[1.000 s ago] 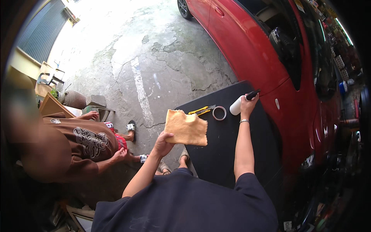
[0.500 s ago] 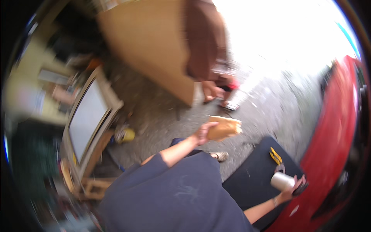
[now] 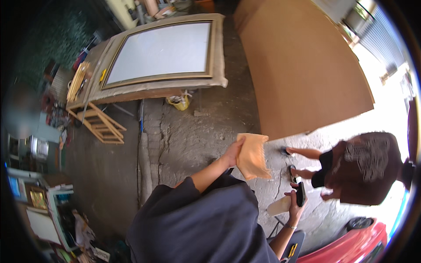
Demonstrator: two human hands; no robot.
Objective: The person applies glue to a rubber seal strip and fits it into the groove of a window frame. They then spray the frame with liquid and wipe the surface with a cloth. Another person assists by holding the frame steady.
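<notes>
My left hand (image 3: 234, 153) grips a folded orange-tan cloth (image 3: 253, 158) by its left edge, and the cloth's ragged side hangs free to the right. In my right hand (image 3: 298, 209), lower and further right, is a white cylindrical bottle (image 3: 279, 206). A black part (image 3: 300, 194) sits at the fingers of that hand; whether it belongs to the bottle is unclear. Below my right forearm, yellow-handled pliers (image 3: 292, 250) lie on a black padded surface (image 3: 299, 240).
Far left, a framed white panel (image 3: 162, 50) lies on a cloth-covered table (image 3: 219, 52). A large brown board (image 3: 307, 65) stands at far right. A person in a brown shirt (image 3: 368, 168) bends over near a red vehicle (image 3: 351, 243). A yellow bucket (image 3: 180, 103) stands under the table.
My view has swung to the right, bringing the table to the top of the picture. My right hand has lifted the bottle away from the black surface. Both hands keep their hold.
</notes>
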